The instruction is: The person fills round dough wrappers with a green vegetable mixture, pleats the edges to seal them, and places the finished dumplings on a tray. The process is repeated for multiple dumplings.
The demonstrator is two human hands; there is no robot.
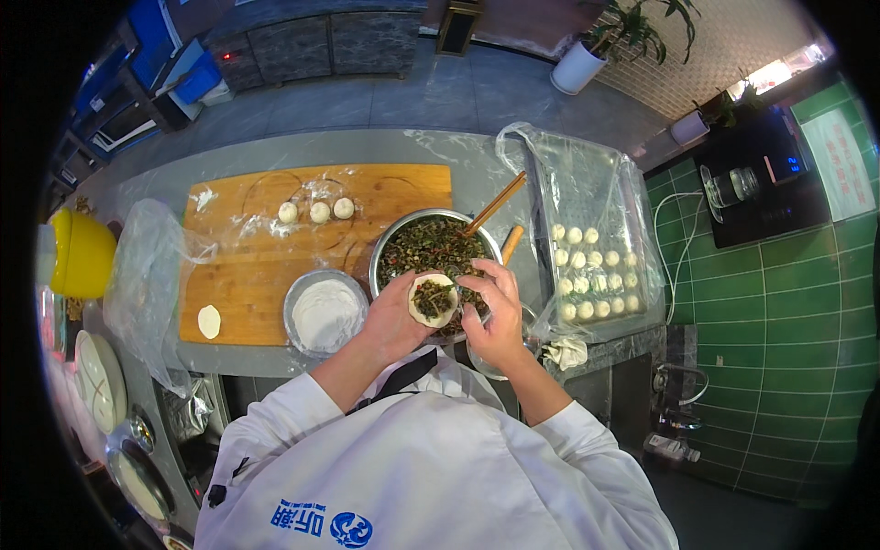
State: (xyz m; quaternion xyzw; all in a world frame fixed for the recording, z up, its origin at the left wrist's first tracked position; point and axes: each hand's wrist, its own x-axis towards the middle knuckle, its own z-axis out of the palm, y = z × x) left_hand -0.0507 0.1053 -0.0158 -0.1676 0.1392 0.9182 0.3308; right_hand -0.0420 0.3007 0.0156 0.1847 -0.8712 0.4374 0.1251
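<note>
In my left hand (395, 313) lies a round dough wrapper (448, 317) with a mound of chopped green filling (433, 297) on it. Beside its right edge is my right hand (493, 309), thumb and fingers apart; whether a fingertip touches the wrapper or holds a bit of filling cannot be told. Both hands are over the near part of a steel bowl (375, 258) of chopped green filling with red bits, partly hidden by them. Wooden chopsticks (496, 203) lean in that bowl. A metal bowl of white flour (326, 315) stands left of my left hand.
A floured wooden board (240, 268) bears three dough balls (320, 212) and a flat dough round (209, 322). Right of the bowl, a plastic-covered tray (584, 165) holds several dough balls (595, 281). A wooden stick (512, 244) and crumpled cloth (568, 352) lie nearby; a plastic bag (141, 289) is left.
</note>
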